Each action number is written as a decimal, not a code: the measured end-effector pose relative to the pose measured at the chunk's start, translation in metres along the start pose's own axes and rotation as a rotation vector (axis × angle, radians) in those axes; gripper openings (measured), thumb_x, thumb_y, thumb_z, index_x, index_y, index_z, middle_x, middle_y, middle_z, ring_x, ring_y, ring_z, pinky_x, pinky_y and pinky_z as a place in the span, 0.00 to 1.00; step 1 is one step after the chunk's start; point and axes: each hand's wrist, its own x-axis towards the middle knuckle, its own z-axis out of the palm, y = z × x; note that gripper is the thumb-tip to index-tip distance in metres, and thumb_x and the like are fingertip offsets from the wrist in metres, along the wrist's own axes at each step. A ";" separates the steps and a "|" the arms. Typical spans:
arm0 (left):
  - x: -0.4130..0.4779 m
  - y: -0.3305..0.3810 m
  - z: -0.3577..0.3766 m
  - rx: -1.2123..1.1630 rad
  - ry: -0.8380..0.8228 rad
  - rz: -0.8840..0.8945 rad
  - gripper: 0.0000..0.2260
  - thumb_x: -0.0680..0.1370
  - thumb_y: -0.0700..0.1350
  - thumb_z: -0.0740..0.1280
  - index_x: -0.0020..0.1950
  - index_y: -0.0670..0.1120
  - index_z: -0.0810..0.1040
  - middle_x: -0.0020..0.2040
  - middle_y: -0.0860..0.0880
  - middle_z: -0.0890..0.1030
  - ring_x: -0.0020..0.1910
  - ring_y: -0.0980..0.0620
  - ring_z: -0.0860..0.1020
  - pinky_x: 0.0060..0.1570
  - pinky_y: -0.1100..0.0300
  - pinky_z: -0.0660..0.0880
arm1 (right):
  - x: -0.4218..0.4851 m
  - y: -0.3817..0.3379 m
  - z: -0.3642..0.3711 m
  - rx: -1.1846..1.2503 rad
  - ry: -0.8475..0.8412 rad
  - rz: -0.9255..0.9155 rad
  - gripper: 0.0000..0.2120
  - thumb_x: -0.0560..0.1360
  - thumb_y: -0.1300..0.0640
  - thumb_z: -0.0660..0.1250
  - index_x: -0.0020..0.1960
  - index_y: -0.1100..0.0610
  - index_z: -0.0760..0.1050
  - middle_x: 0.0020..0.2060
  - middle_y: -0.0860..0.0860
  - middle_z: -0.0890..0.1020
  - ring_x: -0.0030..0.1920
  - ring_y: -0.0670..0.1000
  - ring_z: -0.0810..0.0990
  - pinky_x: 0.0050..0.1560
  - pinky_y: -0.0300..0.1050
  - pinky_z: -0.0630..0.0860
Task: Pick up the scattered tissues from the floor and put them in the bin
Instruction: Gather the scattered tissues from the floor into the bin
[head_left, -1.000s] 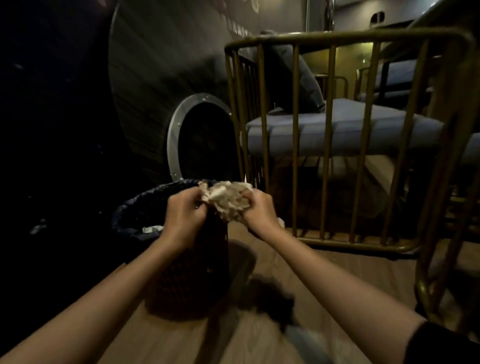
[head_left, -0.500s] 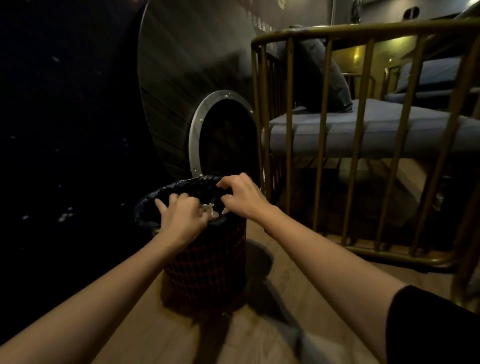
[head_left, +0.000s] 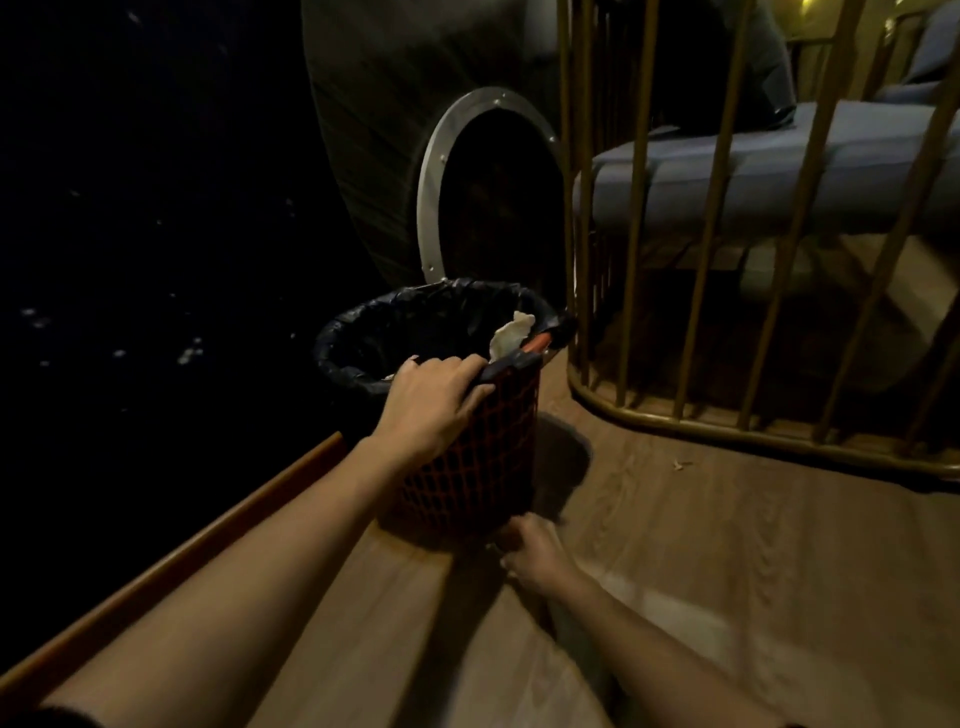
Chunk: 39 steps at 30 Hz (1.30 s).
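A red mesh bin (head_left: 483, 457) lined with a black bag stands on the wooden floor. A crumpled white tissue (head_left: 511, 333) pokes up inside it near the right rim. My left hand (head_left: 434, 402) lies over the bin's near rim, its fingers curled on the edge. My right hand (head_left: 532, 551) is low at the bin's base, by the floor, fingers curled; whether it holds anything is hidden in shadow.
A gold metal railing (head_left: 727, 260) stands right of the bin, with a grey cushioned seat (head_left: 857, 166) behind it. A round metal-rimmed opening (head_left: 493, 192) in a dark curved wall is behind the bin. A wooden edge (head_left: 171, 561) borders darkness on the left.
Both hands held a tissue wad over the bin, then pushed it in. Now my left hand rests on the rim and my right hand has dropped to the bin's base.
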 end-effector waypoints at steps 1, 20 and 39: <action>-0.001 0.001 0.003 0.012 0.017 0.000 0.12 0.80 0.55 0.54 0.57 0.52 0.70 0.47 0.49 0.80 0.48 0.46 0.77 0.50 0.49 0.68 | 0.007 0.004 0.009 0.021 0.019 0.034 0.11 0.71 0.65 0.68 0.54 0.58 0.78 0.51 0.54 0.80 0.52 0.52 0.79 0.50 0.44 0.78; -0.008 0.002 0.041 0.165 0.272 -0.114 0.18 0.77 0.47 0.56 0.67 0.48 0.70 0.51 0.42 0.78 0.51 0.41 0.72 0.49 0.48 0.60 | 0.005 0.097 -0.055 0.077 0.363 0.240 0.07 0.77 0.59 0.58 0.48 0.59 0.75 0.50 0.60 0.79 0.51 0.58 0.78 0.56 0.54 0.76; -0.005 0.008 0.062 0.019 0.537 -0.169 0.16 0.80 0.50 0.56 0.64 0.49 0.74 0.49 0.43 0.79 0.50 0.42 0.71 0.53 0.48 0.60 | 0.069 0.170 -0.119 -0.293 0.638 0.231 0.13 0.72 0.75 0.55 0.42 0.63 0.76 0.41 0.61 0.79 0.45 0.57 0.77 0.39 0.41 0.69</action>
